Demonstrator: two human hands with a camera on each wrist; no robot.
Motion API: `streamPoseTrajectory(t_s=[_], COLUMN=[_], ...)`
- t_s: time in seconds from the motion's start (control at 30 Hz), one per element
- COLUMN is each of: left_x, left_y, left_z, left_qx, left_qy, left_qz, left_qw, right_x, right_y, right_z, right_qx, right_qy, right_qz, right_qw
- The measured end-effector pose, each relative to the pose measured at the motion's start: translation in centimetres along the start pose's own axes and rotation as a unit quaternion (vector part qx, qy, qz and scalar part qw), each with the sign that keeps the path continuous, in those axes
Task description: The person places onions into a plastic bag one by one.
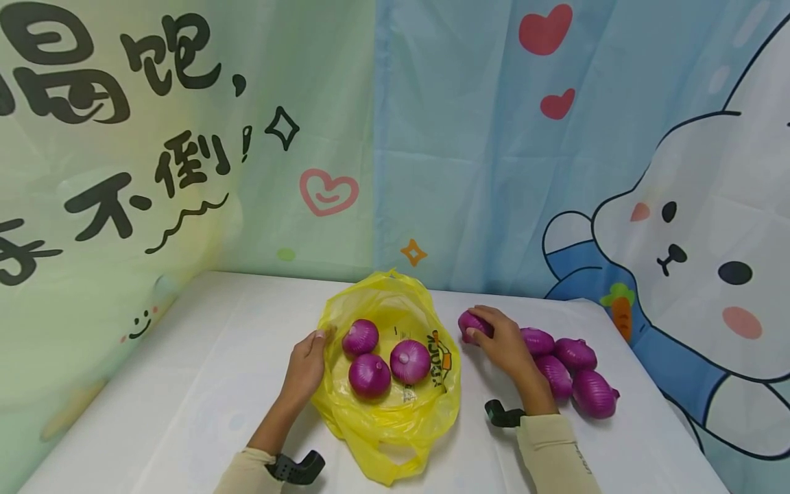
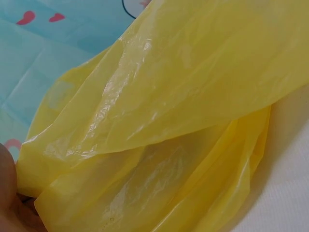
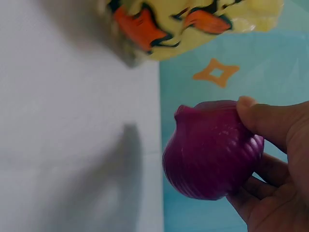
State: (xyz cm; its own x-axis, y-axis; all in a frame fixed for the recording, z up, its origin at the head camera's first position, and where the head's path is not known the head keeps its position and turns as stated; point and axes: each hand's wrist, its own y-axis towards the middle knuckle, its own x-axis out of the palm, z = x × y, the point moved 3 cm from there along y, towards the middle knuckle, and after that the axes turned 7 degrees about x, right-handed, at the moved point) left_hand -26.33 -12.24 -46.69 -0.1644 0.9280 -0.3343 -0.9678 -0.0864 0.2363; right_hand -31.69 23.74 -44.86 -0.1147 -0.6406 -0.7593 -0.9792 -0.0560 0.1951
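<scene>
A yellow plastic bag (image 1: 395,425) lies with its mouth spread wide on the table, three purple onions (image 1: 369,376) inside it. My left hand (image 1: 306,367) grips the bag's left rim between thumb and fingers; in the left wrist view only part of that hand (image 2: 8,193) shows beside the folded film. To the right of the bag, my right hand (image 1: 509,346) holds another purple onion (image 1: 474,325). The right wrist view shows this onion (image 3: 212,150) between thumb and fingers, apart from the bag, with a shadow on the cloth below.
Several more purple onions (image 1: 595,394) sit clustered on the table's right side, behind and beside my right forearm. White cloth (image 1: 179,384) covers the table. A printed curtain (image 1: 444,144) hangs along the back and sides. Each wrist wears a black strap-mounted device (image 1: 297,469).
</scene>
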Motion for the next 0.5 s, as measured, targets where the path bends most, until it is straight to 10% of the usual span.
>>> streamPoseTrajectory(t_s=[0.5], left_x=[0.0], left_y=[0.1], left_z=[0.0], left_qx=[-0.002], left_qy=[0.002], left_qz=[-0.002], left_qw=[1.0], right_x=[-2.5], right_y=[-0.7], right_z=[-5.2], right_qx=[-0.082], right_qy=[0.156], right_qz=[0.054], right_qw=[0.9829])
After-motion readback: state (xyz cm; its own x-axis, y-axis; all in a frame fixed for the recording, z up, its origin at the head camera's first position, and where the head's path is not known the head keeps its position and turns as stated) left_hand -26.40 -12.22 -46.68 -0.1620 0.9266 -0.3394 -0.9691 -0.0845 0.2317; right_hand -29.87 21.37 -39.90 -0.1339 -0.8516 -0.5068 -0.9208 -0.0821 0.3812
